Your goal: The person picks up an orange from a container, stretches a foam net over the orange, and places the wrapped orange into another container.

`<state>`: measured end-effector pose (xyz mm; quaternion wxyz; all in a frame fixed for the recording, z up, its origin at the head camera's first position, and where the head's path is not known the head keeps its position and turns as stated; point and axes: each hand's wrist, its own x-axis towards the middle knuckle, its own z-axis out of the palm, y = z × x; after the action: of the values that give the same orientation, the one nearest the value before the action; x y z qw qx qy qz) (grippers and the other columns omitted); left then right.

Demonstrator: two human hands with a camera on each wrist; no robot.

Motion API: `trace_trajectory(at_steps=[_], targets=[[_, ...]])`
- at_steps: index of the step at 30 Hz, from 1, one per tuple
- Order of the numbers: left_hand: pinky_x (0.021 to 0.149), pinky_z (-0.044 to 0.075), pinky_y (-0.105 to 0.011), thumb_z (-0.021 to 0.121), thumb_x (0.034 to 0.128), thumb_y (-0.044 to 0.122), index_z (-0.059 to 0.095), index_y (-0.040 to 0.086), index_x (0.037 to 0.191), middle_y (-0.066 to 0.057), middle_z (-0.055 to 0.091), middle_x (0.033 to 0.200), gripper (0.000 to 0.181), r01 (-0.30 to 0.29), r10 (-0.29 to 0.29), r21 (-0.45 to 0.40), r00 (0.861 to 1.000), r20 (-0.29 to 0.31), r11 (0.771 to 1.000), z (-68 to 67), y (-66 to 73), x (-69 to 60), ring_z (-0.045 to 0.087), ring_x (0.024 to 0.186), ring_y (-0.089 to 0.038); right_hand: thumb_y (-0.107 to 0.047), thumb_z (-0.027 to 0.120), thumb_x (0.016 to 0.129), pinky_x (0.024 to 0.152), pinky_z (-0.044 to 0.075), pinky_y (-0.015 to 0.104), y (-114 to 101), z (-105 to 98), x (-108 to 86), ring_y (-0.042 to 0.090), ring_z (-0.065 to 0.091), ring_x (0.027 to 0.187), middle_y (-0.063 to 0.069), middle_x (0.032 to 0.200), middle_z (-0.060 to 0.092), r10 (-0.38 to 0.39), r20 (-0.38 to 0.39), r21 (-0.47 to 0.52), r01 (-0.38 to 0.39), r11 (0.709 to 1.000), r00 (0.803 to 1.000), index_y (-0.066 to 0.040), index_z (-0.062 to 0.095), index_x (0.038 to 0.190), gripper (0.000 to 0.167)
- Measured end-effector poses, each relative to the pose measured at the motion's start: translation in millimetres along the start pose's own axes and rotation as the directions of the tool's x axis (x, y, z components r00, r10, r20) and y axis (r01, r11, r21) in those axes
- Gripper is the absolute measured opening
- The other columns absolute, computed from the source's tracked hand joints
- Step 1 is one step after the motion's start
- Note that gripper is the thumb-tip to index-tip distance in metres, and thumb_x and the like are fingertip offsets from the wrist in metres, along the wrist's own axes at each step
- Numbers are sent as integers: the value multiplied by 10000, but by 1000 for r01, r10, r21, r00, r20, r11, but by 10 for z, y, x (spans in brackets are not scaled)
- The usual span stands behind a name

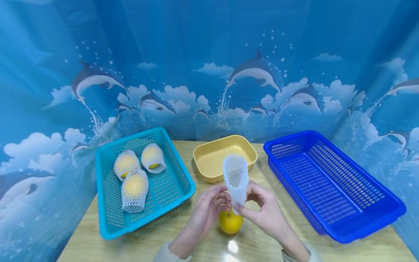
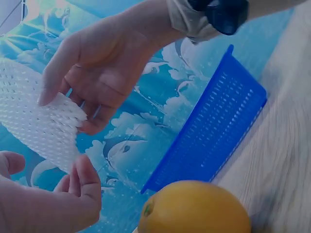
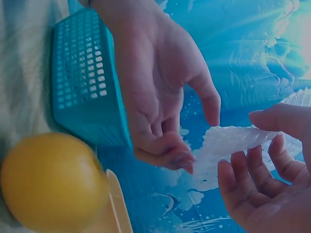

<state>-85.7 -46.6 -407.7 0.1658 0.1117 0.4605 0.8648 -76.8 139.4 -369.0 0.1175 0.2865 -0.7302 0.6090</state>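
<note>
My right hand [image 1: 266, 211] pinches a white foam net sleeve [image 1: 236, 178] between thumb and fingers and holds it up off the table. The left hand [image 1: 209, 205] is close beside the sleeve's lower end, its fingers loosely bent. In the left wrist view, the left fingertips [image 2: 87, 174] are at the sleeve's edge; whether they touch it I cannot tell. Below the hands, a round orange-yellow fruit [image 1: 230, 222] sits bare on the table, and it looms large in the right wrist view too [image 3: 53, 182].
On the left, a teal basket [image 1: 178, 160] contains three netted fruits [image 1: 135, 187]. A shallow yellow tray [image 1: 209, 160] stands behind the hands. To the right is a blue perforated basket [image 1: 314, 182]. A dolphin-print curtain [image 1: 196, 54] hangs behind the wooden table [image 1: 88, 233].
</note>
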Motion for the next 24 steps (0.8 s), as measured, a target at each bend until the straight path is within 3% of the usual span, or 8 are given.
trace_trajectory(at_steps=[5, 10, 13, 15, 19, 21, 24], targets=[[893, 467, -334, 392, 1048, 258, 594, 110, 1223, -17, 665, 1085, 305, 68, -68, -32, 998, -17, 997, 21, -14, -34, 586, 969, -170, 112, 766, 746, 742, 551, 300, 6, 45, -112, 133, 626, 867, 7, 958, 662, 9, 43, 7, -9, 1000, 999, -94, 611, 896, 298], [1018, 388, -350, 384, 1054, 298, 555, 106, 1318, 2, 607, 1163, 369, 102, -104, -94, 994, -22, 990, 54, -22, -55, 521, 1105, -182, 119, 755, 741, 728, 551, 309, 24, 87, -174, 147, 620, 845, 24, 917, 655, 6, 96, 43, -10, 999, 995, -109, 616, 902, 312], [993, 388, -324, 372, 1055, 308, 604, 155, 1209, 31, 585, 1082, 317, 125, -130, -118, 991, -37, 985, 57, -23, -66, 510, 1045, -144, 147, 742, 712, 719, 550, 311, 55, 111, -208, 147, 609, 831, 39, 874, 629, -1, 125, 64, -7, 998, 992, -106, 603, 889, 339], [916, 416, -292, 389, 1037, 254, 598, 179, 1054, 43, 574, 971, 222, 139, -149, -158, 987, -58, 978, 56, -23, -71, 520, 938, -118, 145, 749, 701, 726, 553, 316, 80, 118, -227, 145, 610, 840, 41, 881, 624, -2, 146, 70, -9, 998, 989, -88, 610, 906, 340], [768, 446, -236, 395, 982, 115, 492, 176, 900, 44, 555, 830, 140, 119, -133, -283, 991, -32, 952, 41, -21, -77, 525, 793, -104, 142, 734, 730, 783, 554, 338, 134, 96, -255, 153, 602, 929, 59, 993, 622, -12, 247, 136, -22, 990, 969, -40, 636, 1082, 408], [722, 436, -215, 375, 981, 86, 482, 174, 881, 59, 574, 781, 171, 100, -103, -325, 995, 9, 940, 28, -13, -84, 537, 741, -89, 156, 683, 765, 828, 547, 352, 158, 75, -257, 162, 587, 980, 94, 1041, 607, -26, 311, 232, -50, 972, 950, -6, 617, 1146, 419], [703, 437, -206, 367, 984, 85, 471, 173, 891, 72, 601, 761, 165, 87, -73, -337, 996, 55, 938, 16, 0, -98, 566, 703, -77, 167, 553, 831, 874, 531, 375, 175, 40, -252, 182, 581, 1023, 158, 1062, 586, -6, 360, 396, -147, 906, 933, 53, 572, 1131, 321]])
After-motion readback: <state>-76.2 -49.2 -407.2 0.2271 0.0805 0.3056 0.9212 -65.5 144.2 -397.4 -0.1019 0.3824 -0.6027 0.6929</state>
